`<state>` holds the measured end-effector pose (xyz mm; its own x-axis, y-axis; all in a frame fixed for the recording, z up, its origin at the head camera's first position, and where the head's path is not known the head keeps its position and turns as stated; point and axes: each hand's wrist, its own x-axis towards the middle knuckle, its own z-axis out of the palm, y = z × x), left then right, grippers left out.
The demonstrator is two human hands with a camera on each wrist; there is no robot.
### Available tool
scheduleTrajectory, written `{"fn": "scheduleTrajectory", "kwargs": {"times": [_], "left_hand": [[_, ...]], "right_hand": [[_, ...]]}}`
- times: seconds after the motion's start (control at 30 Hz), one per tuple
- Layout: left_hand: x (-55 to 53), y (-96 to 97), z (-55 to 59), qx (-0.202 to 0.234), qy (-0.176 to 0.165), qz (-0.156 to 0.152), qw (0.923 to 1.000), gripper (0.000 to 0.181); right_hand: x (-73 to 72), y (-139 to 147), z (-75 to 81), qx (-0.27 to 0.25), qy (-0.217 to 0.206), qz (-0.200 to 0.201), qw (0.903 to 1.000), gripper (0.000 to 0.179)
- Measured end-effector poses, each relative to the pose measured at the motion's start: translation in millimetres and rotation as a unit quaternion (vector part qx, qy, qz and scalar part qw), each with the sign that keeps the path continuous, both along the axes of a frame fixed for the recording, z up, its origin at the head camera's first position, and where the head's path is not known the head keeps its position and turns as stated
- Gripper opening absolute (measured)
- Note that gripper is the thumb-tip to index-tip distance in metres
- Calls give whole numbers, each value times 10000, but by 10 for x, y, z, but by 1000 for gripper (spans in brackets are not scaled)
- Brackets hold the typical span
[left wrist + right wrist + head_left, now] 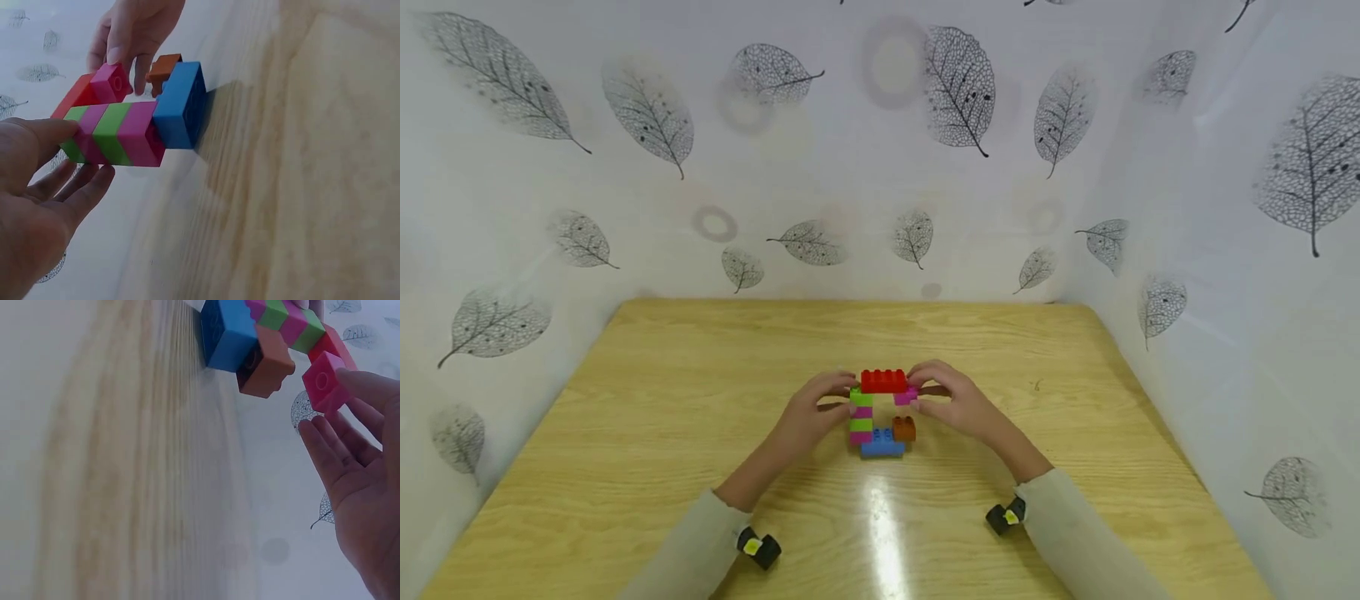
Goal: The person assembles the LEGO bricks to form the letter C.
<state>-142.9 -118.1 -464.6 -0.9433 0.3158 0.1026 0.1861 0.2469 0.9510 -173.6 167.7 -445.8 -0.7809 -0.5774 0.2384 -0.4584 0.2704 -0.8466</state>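
A toy building-brick structure stands on the table. Its base is a blue brick [882,449], with an orange-brown brick [905,428] on the right and a column of alternating pink and green bricks [112,134] on the left. Across the column's top lies a red brick [883,382]; a pink brick [325,382] hangs under its right end, apart from the orange-brown one below. My left hand [808,414] pinches the top green brick [861,399] between thumb and fingers. On the other side, my right hand [961,404] grips the hanging pink brick.
The wood-grain table [700,350] extends around the bricks. Behind it and along both sides hangs a white leaf-patterned covering [842,183]. A black wrist device sits at each sleeve, the left one [760,547] and the right one [1006,516].
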Motion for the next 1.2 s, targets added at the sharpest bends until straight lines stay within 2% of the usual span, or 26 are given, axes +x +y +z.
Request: {"fn": "scheduleTrajectory", "kwargs": {"times": [0.07, 0.17, 0.27, 0.47, 0.6, 0.77, 0.97, 1.2], "left_hand": [[-72, 5, -8, -64, -36, 24, 10000, 35], [-172, 4, -29, -222, -68, 86, 9997, 35], [-261, -1, -62, -230, -241, 137, 9994, 36], [-396, 10, -127, -160, -540, 120, 9983, 36], [-473, 30, -168, -216, -598, 139, 9979, 35], [-531, 21, -217, -370, -628, 162, 9972, 32], [-565, 7, -267, -546, -829, 149, 9949, 30], [-580, -3, -306, -738, -1068, 270, 9912, 29]], "right_hand": [[-114, 11, -110, -5, -90, -83, 9999, 27], [-211, 4, -137, -12, -293, -174, 9994, 29], [-292, -1, -161, 129, -392, -262, 9988, 28], [-377, 9, -198, 518, -624, -416, 9958, 25], [-402, 3, -219, 748, -595, -521, 9941, 25], [-426, -26, -235, 995, -604, -617, 9913, 28], [-462, -62, -272, 1181, -812, -748, 9868, 28], [-491, -95, -297, 1274, -1005, -801, 9835, 27]]}}
